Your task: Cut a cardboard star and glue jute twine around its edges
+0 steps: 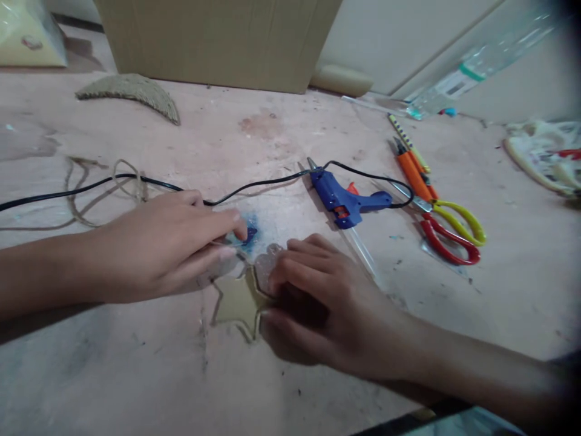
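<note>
A tan cardboard star [235, 301] edged with twine lies low in the middle of the table. My right hand [318, 290] is curled at its right side, thumb and fingers closed on the star's edge. Above the star is my left hand [181, 242], its fingers pinched together on a thin strand of twine [242, 257] that runs down to the star's top. Near the left fingertips sits a small dark blue piece [250, 235] on a blue-stained patch. A blue glue gun [338, 197] with a clear glue stick rests to the upper right of my hands.
Red-and-yellow scissors [447, 233] and an orange cutter [414, 175] lie at the right. A twine-covered crescent [131, 92] is at the back left, before a cardboard box [218, 42]. A black cord [258, 183] crosses the table; loose twine [75, 188] lies left. A plastic bottle [467, 75] is back right.
</note>
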The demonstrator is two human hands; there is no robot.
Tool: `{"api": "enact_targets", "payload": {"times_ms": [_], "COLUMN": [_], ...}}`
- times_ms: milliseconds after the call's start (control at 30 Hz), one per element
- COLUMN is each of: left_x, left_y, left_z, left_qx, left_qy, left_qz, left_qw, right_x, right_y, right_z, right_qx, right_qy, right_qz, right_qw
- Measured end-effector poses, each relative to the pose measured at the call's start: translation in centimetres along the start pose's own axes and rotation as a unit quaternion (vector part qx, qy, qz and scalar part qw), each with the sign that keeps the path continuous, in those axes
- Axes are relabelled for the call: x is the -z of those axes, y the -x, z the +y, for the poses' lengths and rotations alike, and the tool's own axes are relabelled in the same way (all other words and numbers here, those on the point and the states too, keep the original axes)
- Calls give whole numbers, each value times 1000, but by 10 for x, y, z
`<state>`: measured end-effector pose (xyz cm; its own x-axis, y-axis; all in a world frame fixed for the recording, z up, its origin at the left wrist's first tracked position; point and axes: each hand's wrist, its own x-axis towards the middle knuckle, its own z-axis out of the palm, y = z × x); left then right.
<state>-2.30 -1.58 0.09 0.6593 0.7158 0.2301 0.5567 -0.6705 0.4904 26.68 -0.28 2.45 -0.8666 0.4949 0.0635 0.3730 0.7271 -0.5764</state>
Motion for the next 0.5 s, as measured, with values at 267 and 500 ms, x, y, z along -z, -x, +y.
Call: {"api": "enact_targets", "payload": {"times_ms": [267,500], "left_x": [-10,-22], "left_y": [20,25], "left_z": [24,30], "left_qx": [8,-16], "left_qy": [-50,-85], "left_qz": [2,3], "left_qw": [999,996], "right_x": [-12,-6], "right_y": [12,7], "right_z": [-9,7], "right_qx": [-26,-19], "right_qy": [-35,7], "right_qz": [33,91], "right_qw": [999,996]}}
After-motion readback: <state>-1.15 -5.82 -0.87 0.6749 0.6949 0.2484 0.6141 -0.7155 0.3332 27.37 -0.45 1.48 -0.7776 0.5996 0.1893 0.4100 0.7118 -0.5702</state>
